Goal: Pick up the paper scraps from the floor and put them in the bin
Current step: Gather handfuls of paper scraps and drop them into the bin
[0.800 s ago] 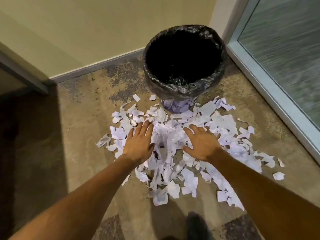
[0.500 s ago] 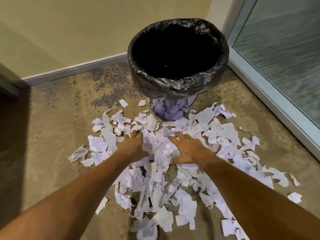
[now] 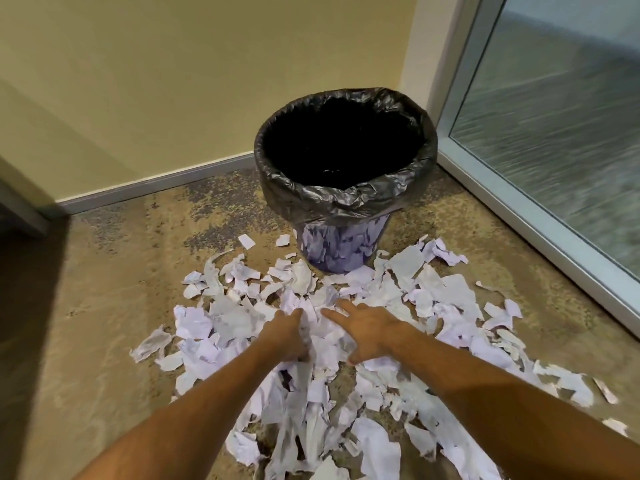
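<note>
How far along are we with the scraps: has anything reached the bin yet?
Done: nothing that shows; the bin looks dark inside, contents unclear. In hand: the left hand and right hand are bunching scraps between them at the middle of the pile, still down on the floor. Left: nearly everything, with paper spread across the floor in front of the bin and off to both sides.

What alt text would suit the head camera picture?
Two bare hands, left hand and right hand, gather torn white paper scraps heaped on a mottled floor. Just beyond stands a purple bin lined with a black bag.
</note>
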